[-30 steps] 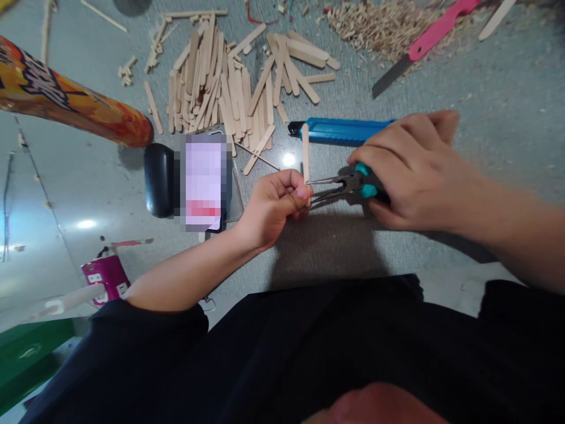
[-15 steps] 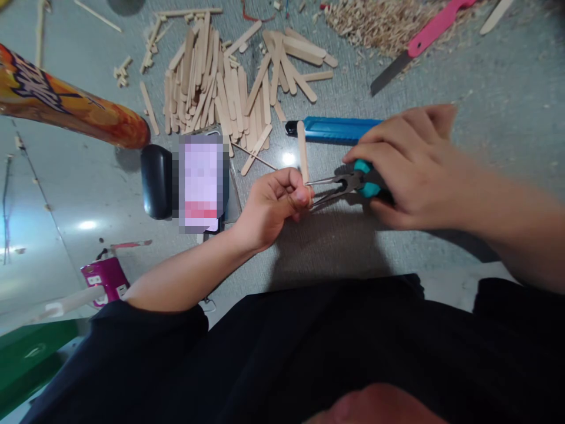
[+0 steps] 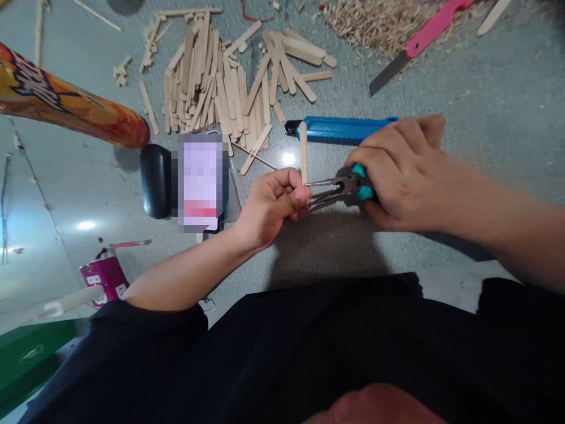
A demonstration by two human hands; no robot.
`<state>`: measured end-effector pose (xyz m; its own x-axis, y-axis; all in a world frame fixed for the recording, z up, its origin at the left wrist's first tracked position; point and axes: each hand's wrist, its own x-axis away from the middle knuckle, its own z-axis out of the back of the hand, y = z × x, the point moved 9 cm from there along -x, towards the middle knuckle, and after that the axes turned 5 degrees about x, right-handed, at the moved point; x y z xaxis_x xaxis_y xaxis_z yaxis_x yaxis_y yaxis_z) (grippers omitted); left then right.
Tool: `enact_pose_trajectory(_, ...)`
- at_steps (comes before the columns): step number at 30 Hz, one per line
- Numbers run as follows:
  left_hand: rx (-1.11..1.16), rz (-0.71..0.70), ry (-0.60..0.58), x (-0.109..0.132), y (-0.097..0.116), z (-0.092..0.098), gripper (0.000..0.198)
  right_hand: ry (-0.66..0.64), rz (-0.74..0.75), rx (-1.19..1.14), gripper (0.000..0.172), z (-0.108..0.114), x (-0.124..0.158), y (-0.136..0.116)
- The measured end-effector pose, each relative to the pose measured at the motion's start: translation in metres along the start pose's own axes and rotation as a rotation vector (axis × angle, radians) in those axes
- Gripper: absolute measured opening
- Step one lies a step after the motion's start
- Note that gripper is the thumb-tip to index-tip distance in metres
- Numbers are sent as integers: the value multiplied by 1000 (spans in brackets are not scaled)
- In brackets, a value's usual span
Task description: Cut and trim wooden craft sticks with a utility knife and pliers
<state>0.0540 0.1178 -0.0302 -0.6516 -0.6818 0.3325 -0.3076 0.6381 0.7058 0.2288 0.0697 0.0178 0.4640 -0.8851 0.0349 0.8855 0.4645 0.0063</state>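
Between the thumb and fingers of my left hand (image 3: 282, 203) is a wooden popsicle stick (image 3: 303, 153), pointing away from me. My right hand (image 3: 401, 174) is wrapped round the teal handles of long-nose pliers (image 3: 348, 185). The plier jaws are spread, with their tips at the stick's near end beside my left fingertips. Whether the jaws touch the stick, I cannot tell. Just beyond my right hand lies a blue utility knife (image 3: 339, 129), partly hidden by that hand.
Popsicle sticks (image 3: 198, 76) lie in a loose pile at the back. Wood shavings (image 3: 375, 26) and a pink-handled saw (image 3: 415, 47) are at the back right. To the left are a phone (image 3: 203, 176), a black case (image 3: 155, 181), an orange can (image 3: 88, 106) and a purple power strip (image 3: 103, 280).
My right hand has shifted slightly left with the pliers, uncovering more of the utility knife. The stick in my left hand stands slightly lower and more upright.
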Motion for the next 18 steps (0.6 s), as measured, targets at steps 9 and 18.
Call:
enact_pose_trajectory(9,-31,-45,23,2,4,1,64,40,4,-139,66,1,-4,1)
enact_pose_trajectory(18,-202,-222,112,7,13,3,56,189,-34,-128,51,15,-8,23)
